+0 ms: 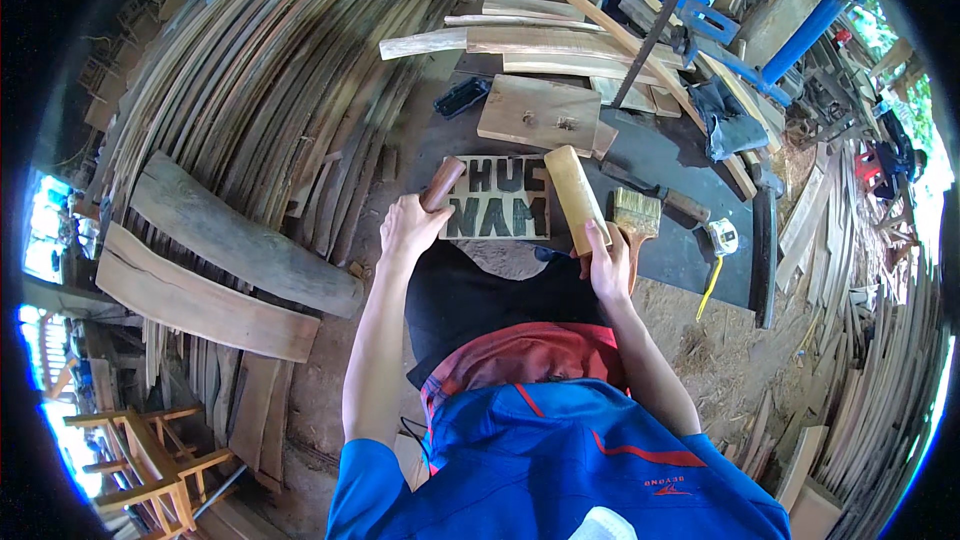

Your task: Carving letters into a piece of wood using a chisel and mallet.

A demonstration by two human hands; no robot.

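My left hand point(411, 228) is closed on a reddish-brown wooden piece point(441, 179), held at the left edge of a pale board with painted black lettering point(499, 225). My right hand point(609, 262) grips a light rectangular wood piece point(570, 187), raised over that board's right edge. Beside my right hand lies a wide paintbrush point(636, 212), partly hidden by it. A dark-handled tool point(680, 202) and a white tape measure with yellow blade point(722, 238) rest on the dark table point(700, 285). A small black object point(462, 96) and a plank with two holes point(535, 110) are farther back.
Curved planks point(220, 295) and long timber stacks point(250, 50) fill the left. A blue machine with a saw blade point(765, 45) stands at the back right, boards beneath it. A dark cloth point(733, 130) hangs there. A wooden chair point(150, 465) is lower left; more timber point(850, 370) lines the right.
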